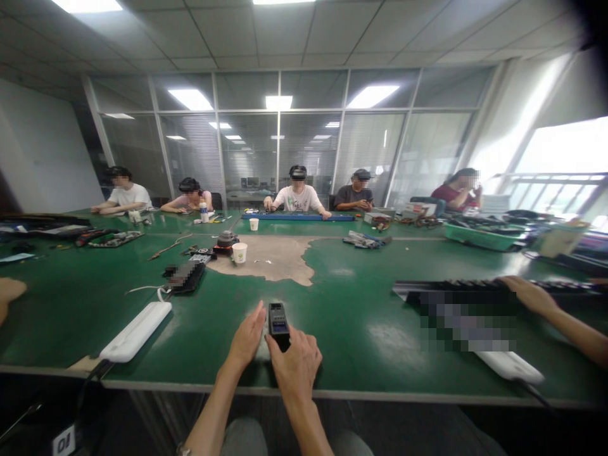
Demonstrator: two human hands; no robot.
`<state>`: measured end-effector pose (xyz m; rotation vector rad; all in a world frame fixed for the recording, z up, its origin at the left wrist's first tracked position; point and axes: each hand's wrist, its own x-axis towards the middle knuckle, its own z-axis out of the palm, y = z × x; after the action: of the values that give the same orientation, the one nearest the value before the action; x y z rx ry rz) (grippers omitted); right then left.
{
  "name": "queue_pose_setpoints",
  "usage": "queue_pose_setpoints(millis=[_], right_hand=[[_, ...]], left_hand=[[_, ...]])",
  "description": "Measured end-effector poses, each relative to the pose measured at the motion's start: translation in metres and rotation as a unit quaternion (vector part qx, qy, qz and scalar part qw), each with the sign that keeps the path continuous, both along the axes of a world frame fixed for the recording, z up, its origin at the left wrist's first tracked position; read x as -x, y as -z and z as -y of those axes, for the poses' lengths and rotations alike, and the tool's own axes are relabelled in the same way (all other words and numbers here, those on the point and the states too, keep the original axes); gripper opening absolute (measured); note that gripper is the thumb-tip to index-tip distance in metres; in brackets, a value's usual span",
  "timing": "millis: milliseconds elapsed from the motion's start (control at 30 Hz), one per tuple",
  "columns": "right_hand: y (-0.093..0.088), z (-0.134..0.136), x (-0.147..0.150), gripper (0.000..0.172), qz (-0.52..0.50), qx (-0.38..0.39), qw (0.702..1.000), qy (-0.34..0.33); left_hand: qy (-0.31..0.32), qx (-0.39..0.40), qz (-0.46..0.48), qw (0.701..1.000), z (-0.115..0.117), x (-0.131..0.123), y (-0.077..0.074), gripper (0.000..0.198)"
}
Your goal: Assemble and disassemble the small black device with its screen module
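Note:
A small black box-shaped device (278, 322) stands on the green table near its front edge, directly in front of me. Its top shows grey parts and a bluish patch; the exact kind is unclear. My right hand (297, 360) grips its near end, thumb at the left and curled fingers at the right. To the left of the device, my left hand (247, 335) is held with fingers stretched out and close together. A narrow gap seems to separate that palm from the device.
Power strips (137, 332) lie left and right. Beyond are a black part with cables (185, 275), a paper cup (240, 253), and a green basket (482, 235). At right, a co-worker's hand (529, 294) rests on a long black strip. Several people sit opposite.

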<state>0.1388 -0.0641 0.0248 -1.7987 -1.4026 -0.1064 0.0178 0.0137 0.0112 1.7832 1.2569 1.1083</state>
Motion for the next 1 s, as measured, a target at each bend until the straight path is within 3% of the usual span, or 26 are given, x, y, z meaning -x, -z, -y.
queue_pose_setpoints(millis=[167,333,500,667,1000], right_hand=[[-0.016,-0.004,-0.005,0.04,-0.026,-0.04,0.999,-0.013],[-0.024,-0.009,-0.032,0.046,-0.044,-0.09,0.995,-0.015],[-0.003,-0.011,-0.069,0.046,-0.005,-0.062,0.998,0.022],[0.018,-0.01,-0.082,0.043,0.018,-0.023,0.999,0.043],[0.025,-0.004,-0.083,0.044,0.021,0.004,0.999,0.032]], left_hand=[[-0.004,0.004,0.018,1.0,-0.001,0.0,0.003,0.069],[-0.002,0.002,0.014,1.0,-0.001,-0.001,0.002,0.066],[-0.006,0.007,0.008,1.0,0.001,-0.001,0.001,0.066],[-0.012,0.007,-0.007,1.0,0.002,-0.001,0.001,0.065],[-0.015,0.004,-0.019,1.0,0.004,-0.002,-0.001,0.064]])
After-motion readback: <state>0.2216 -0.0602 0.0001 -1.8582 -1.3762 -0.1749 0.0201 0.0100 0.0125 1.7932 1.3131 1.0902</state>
